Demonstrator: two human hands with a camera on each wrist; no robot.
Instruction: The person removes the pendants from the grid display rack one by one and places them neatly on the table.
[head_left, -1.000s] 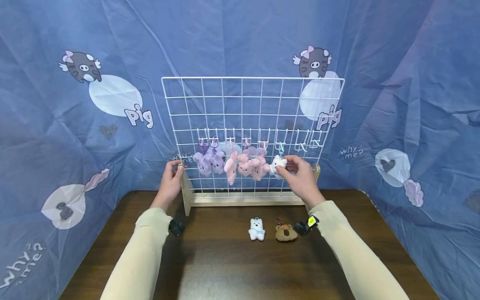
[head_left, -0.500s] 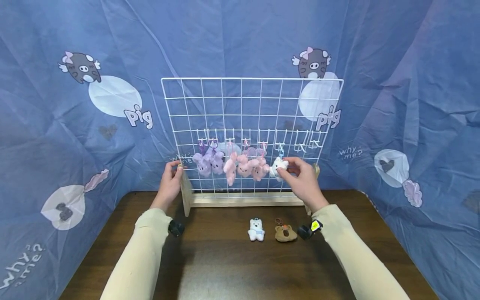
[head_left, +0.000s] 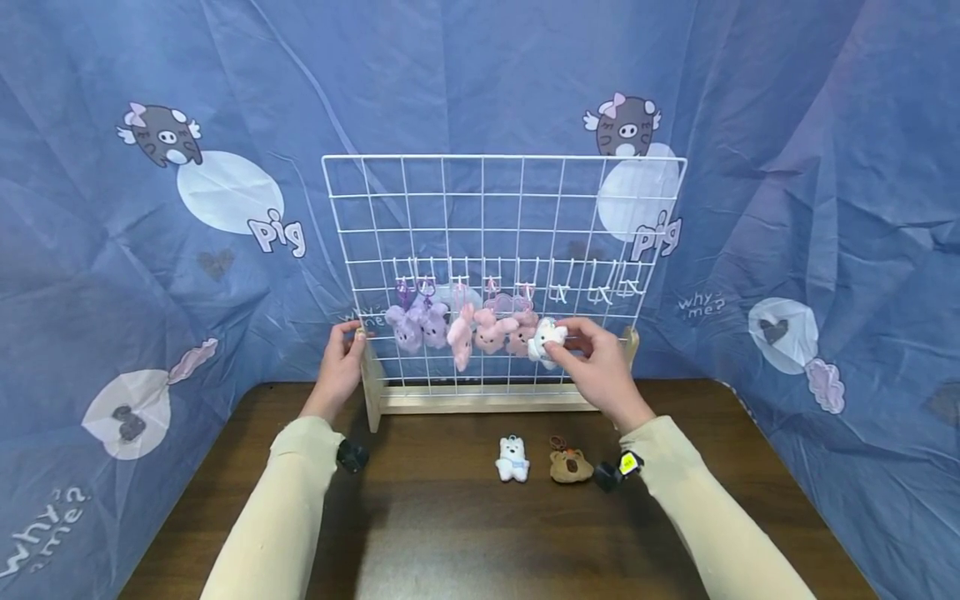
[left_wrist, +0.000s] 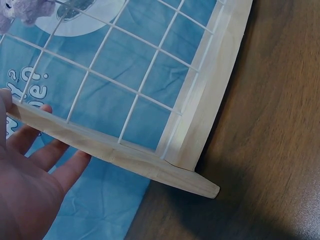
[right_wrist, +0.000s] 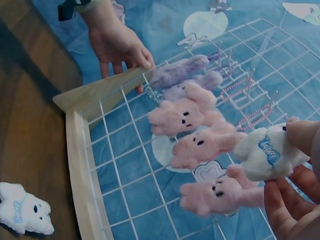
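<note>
In the head view my right hand (head_left: 606, 367) pinches a small white plush bear keychain (head_left: 546, 340) between thumb and fingers. It is off the rack, in front of the grid and overlapping the rightmost pink plush (head_left: 521, 337). The right wrist view shows blue lettering on the white bear's belly (right_wrist: 270, 150). Above it, the hook (head_left: 560, 292) is bare. My left hand (head_left: 339, 368) holds the upper end of the wooden side post (head_left: 372, 385) of the white wire grid rack (head_left: 483, 212). Seen from the left wrist, its thumb lies on one side of the post (left_wrist: 115, 155) and its fingers on the other.
Two purple plush keychains (head_left: 407, 327) and several pink ones hang on hooks to the left. Further bare hooks (head_left: 628, 287) are at the right. On the brown table (head_left: 450, 525) lie another white bear keychain (head_left: 513, 460) and a brown plush keychain (head_left: 570, 467). Behind hangs a blue cloth (head_left: 480, 75).
The white plush bear has come off its hook, which is now bare. My right hand has moved it slightly left and down. The left hand has stayed on the post.
</note>
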